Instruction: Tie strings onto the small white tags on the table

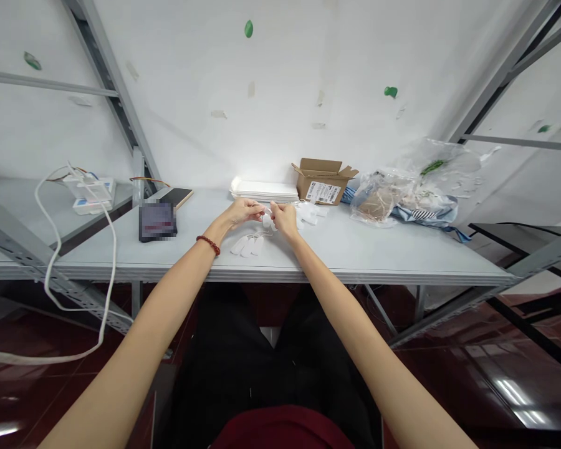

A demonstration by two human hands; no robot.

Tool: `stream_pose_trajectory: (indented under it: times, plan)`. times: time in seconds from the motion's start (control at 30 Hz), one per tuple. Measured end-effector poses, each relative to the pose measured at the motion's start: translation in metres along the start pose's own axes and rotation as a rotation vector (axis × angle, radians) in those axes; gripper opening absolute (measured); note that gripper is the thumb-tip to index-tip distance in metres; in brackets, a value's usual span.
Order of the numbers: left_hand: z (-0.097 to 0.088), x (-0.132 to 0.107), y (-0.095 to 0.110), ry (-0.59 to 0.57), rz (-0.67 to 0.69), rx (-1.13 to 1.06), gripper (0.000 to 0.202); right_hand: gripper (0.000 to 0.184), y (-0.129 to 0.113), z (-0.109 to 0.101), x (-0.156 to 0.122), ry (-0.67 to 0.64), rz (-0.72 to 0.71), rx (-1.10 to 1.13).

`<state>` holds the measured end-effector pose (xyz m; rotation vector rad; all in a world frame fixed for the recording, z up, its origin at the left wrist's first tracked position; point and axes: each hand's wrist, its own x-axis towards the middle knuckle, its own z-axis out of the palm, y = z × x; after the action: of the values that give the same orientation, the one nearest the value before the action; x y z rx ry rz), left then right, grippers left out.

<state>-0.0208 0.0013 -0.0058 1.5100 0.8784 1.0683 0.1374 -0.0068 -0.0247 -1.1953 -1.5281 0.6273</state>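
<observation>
Over the middle of the table, my left hand [244, 212] and my right hand [285, 218] are close together, fingertips pinched. A small white tag [267, 212], or the string of one, is between them; fingers partly cover it. Several white oval tags [247, 245] with thin strings lie fanned out on the table just below my hands. More white tags [307, 213] are piled to the right, partly behind my right hand. A red-brown bead bracelet [208, 244] circles my left wrist.
Behind my hands lie stacked white trays [264, 190] and an opened cardboard box [321, 182]. Clear plastic bags [378, 196] and blue cloth [425, 215] sit to the right. A dark pouch [158, 221] and phone-like slab [180, 197] lie left, near a power strip [93, 193] with white cable.
</observation>
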Motion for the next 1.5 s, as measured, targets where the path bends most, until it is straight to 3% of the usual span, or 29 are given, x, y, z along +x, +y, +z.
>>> stream_pose_trajectory:
  times: [0.07, 0.13, 0.2, 0.3, 0.37, 0.47, 0.57, 0.63, 0.77, 0.9, 1.03, 1.27, 1.4, 1.5]
  plan:
    - [-0.004, 0.003, -0.003, 0.060, 0.002, 0.059, 0.033, 0.050, -0.001, -0.001, 0.001, 0.021, 0.025, -0.009]
    - [-0.012, 0.006, -0.007, 0.223, -0.011, 0.205, 0.028, 0.050, -0.003, -0.004, 0.001, 0.075, 0.024, -0.078]
    - [-0.023, 0.010, -0.014, 0.452, -0.038, 0.464, 0.028, 0.047, -0.006, -0.009, 0.000, 0.129, 0.009, -0.217]
    - [-0.041, 0.014, -0.027, 0.622, -0.038, 0.865, 0.016, 0.033, -0.009, -0.014, -0.003, 0.139, 0.013, -0.465]
    - [-0.049, 0.018, -0.037, 0.607, 0.017, 1.003, 0.023, 0.023, -0.009, -0.014, -0.006, 0.122, 0.031, -0.596]
    - [-0.052, 0.025, -0.048, 0.464, 0.177, 1.116, 0.042, 0.022, -0.008, -0.012, -0.009, 0.142, 0.015, -0.685]
    - [-0.053, 0.036, -0.054, 0.309, 0.256, 1.151, 0.047, 0.024, -0.012, -0.010, -0.011, 0.167, -0.081, -0.638]
    - [-0.054, 0.042, -0.055, 0.264, 0.251, 1.158, 0.045, 0.022, -0.015, -0.008, -0.013, 0.080, -0.151, -0.545]
    - [-0.059, 0.048, -0.055, 0.298, 0.186, 1.133, 0.041, 0.013, -0.021, -0.006, -0.024, -0.195, -0.208, -0.330]
    - [-0.058, 0.046, -0.052, 0.331, 0.151, 1.069, 0.037, 0.022, -0.028, -0.004, -0.048, -0.312, -0.264, -0.390]
    - [-0.054, 0.041, -0.047, 0.342, 0.104, 1.035, 0.037, 0.019, -0.032, -0.006, -0.072, -0.371, -0.272, -0.507]
    - [-0.048, 0.033, -0.040, 0.372, 0.058, 0.983, 0.030, 0.048, -0.027, -0.012, -0.077, -0.372, -0.111, -0.551]
    - [-0.049, 0.030, -0.035, 0.338, 0.044, 0.970, 0.005, 0.044, -0.030, -0.013, -0.075, -0.391, -0.063, -0.573]
    - [-0.048, 0.024, -0.030, 0.300, 0.030, 0.923, 0.016, 0.042, -0.032, -0.015, -0.075, -0.398, -0.026, -0.559]
